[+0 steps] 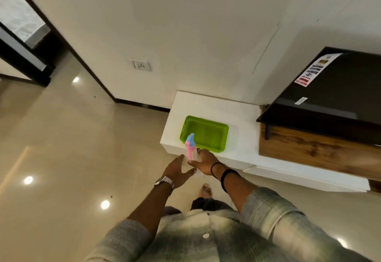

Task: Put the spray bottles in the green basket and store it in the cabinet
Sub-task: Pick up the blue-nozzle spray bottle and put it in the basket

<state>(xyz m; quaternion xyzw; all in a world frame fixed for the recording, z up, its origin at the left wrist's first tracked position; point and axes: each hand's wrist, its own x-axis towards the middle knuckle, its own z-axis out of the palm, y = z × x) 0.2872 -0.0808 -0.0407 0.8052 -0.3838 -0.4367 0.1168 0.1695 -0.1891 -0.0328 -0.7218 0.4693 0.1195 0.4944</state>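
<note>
1. A home living room: a large black flat-screen television (334, 88), stickers in one corner of its screen, stands on a wood-grain media cabinet (313, 148).
2. A low white surface (237, 113) runs beside it along a plain cream wall (185, 25).
3. Glossy beige floor tiles (61, 148) mirror ceiling lights; a white wall socket (141, 64) sits low, near a dark-framed doorway (26, 35).

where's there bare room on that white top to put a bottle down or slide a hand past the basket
Bare white top lies behind the green basket toward the wall, and right of it up to the wooden unit. The front edge is crowded: the right hand holds the spray bottle there.
</note>
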